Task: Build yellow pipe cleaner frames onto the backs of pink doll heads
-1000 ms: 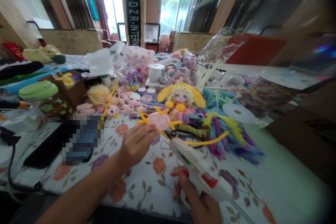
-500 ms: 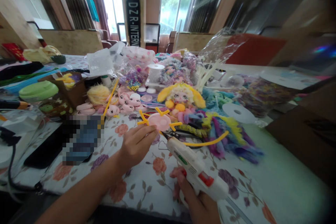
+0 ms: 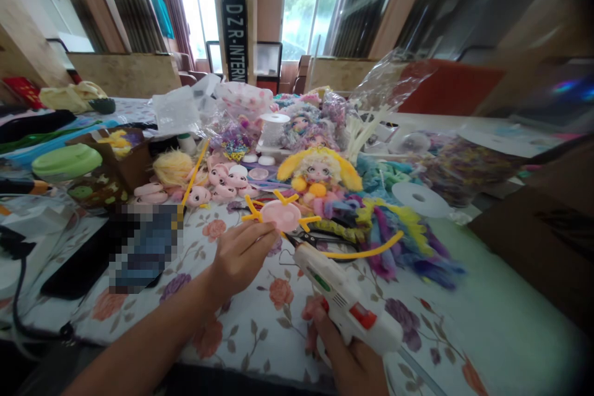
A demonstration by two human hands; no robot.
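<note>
My left hand (image 3: 239, 255) is closed on a pink doll head (image 3: 280, 214) that has yellow pipe-cleaner pieces sticking out around it. It holds the head just above the floral tablecloth (image 3: 260, 322). My right hand (image 3: 346, 352) grips a white hot glue gun (image 3: 346, 300) with an orange trigger. The gun's nozzle points up and left and nearly touches the lower right edge of the pink head. A long yellow pipe cleaner (image 3: 371, 250) lies curved just behind the gun.
A finished doll with yellow hair (image 3: 319, 172) sits behind the head. Several loose pink doll heads (image 3: 223, 180) lie to the left, fuzzy coloured pipe cleaners (image 3: 408, 241) to the right. Black scissors (image 3: 320, 239), a white spool (image 3: 273, 129), plastic bags and a cardboard box (image 3: 123, 154) crowd the table.
The glue gun has slid slightly left and up, bringing its nozzle closer to the pink head. My left hand and the head have stayed almost still.
</note>
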